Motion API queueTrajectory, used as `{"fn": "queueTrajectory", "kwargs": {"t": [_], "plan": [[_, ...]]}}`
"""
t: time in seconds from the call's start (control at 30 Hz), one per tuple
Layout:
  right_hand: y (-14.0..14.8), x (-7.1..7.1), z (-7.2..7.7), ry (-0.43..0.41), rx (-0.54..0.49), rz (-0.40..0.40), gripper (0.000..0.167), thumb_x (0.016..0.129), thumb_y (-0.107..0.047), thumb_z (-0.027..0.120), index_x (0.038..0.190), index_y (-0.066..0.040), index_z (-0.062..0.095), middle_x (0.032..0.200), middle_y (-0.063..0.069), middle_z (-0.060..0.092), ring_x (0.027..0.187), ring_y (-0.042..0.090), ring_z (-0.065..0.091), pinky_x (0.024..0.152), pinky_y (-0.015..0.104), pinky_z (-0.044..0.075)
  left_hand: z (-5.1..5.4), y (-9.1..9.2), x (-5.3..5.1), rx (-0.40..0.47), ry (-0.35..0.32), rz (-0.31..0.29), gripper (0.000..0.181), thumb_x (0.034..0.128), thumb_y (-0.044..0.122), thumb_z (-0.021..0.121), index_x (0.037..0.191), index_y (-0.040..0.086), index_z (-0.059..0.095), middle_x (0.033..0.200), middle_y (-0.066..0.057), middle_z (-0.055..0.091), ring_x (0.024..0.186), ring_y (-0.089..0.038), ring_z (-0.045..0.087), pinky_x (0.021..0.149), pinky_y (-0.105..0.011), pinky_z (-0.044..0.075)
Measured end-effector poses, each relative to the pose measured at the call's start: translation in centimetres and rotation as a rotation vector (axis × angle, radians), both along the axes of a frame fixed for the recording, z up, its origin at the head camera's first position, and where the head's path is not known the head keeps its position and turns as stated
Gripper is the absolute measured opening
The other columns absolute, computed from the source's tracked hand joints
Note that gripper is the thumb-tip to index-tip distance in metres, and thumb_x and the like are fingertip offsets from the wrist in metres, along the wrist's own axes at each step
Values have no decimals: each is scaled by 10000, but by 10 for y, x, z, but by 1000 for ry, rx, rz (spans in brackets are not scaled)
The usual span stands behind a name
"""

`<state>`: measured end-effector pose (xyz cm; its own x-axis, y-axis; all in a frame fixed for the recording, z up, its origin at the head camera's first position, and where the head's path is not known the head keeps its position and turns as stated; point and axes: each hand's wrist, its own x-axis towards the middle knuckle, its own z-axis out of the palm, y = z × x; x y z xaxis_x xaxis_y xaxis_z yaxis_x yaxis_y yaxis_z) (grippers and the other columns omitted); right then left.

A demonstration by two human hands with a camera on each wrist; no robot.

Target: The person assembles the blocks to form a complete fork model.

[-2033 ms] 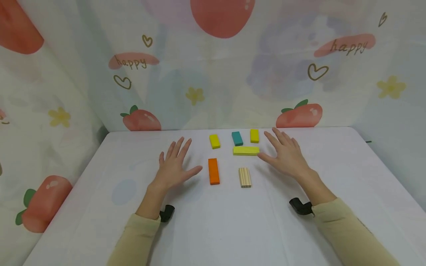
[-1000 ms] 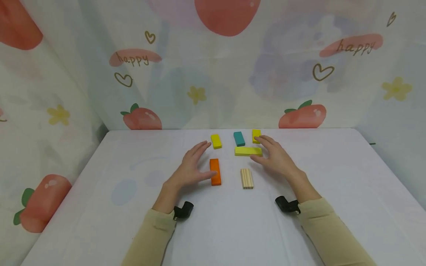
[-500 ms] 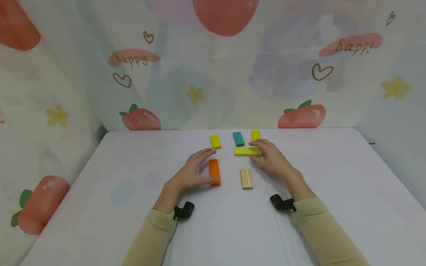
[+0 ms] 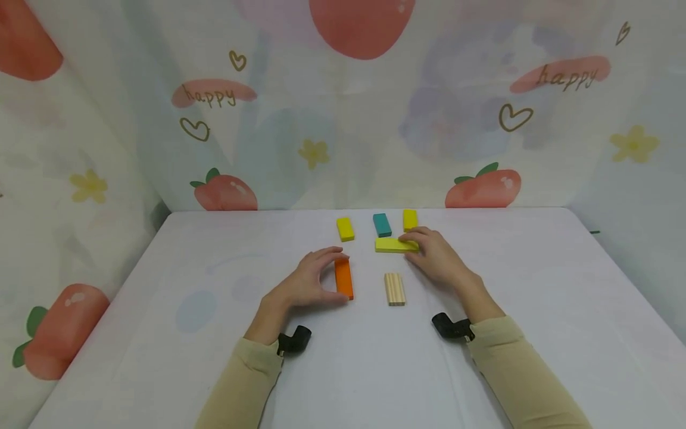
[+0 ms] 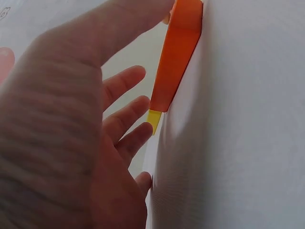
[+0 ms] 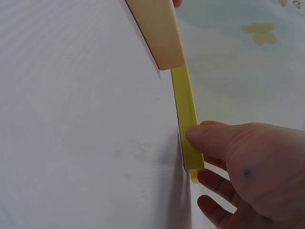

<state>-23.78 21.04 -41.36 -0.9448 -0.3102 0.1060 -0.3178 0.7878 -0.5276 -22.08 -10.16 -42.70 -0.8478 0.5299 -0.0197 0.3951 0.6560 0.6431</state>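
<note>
My left hand [image 4: 304, 281] curls round the orange block [image 4: 343, 280], its thumb at the near end and fingertips at the far end. In the left wrist view the orange block [image 5: 180, 52] lies flat on the cloth; firm contact by the fingers is hard to make out. My right hand [image 4: 440, 257] pinches the right end of the long yellow-green block [image 4: 388, 245]. The right wrist view shows the thumb across the side of this yellow-green block [image 6: 187, 109], other fingers behind it. A striped pale wooden block [image 4: 395, 289] lies between the hands, untouched.
Beyond the hands lie a small yellow block [image 4: 345, 229], a teal block [image 4: 382, 225] and another yellow block [image 4: 409, 219] close to the right fingers. All are on a white-covered table [image 4: 134, 357] with a printed curtain [image 4: 354, 137] behind.
Both hands have come inward and down from spread fingers. The left has curled round the orange block's ends; the right has closed on the yellow-green block. The blocks remain in place.
</note>
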Motion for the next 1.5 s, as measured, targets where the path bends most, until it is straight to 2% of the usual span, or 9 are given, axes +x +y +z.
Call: {"fn": "queueTrajectory", "kwargs": {"t": [0.17,0.53,0.83,1.5], "plan": [[-2,-1,0,1,12,-18,372,970,-22,648,1341,-6,633,1417,242,553,1345,444,479,1152,593,348,-1,-1,1,-3,11,-18,749,785,392,857,1450,216,560,1619,-16,388,1517,-262,292,1265,-499,114],[-4,1,0,-43,1,-64,383,985,-21,639,1367,-33,631,1451,212,564,1390,425,461,1157,587,348,-1,1,3,-35,29,-27,733,784,382,859,1437,211,573,1590,-21,431,1497,-255,325,1267,-485,120],[-4,0,-2,-29,-23,-69,377,981,-10,642,1357,-31,640,1442,213,571,1387,421,468,1152,585,356,-3,0,2,-37,43,-38,700,801,350,850,1425,200,572,1513,-3,513,1458,-208,387,1270,-485,91],[-5,-1,0,-36,-54,-96,377,984,-24,646,1360,-44,640,1427,197,584,1374,411,482,1151,581,360,-1,1,0,-15,52,-51,691,814,349,846,1428,195,569,1530,-4,503,1469,-207,385,1269,-496,89]]}}
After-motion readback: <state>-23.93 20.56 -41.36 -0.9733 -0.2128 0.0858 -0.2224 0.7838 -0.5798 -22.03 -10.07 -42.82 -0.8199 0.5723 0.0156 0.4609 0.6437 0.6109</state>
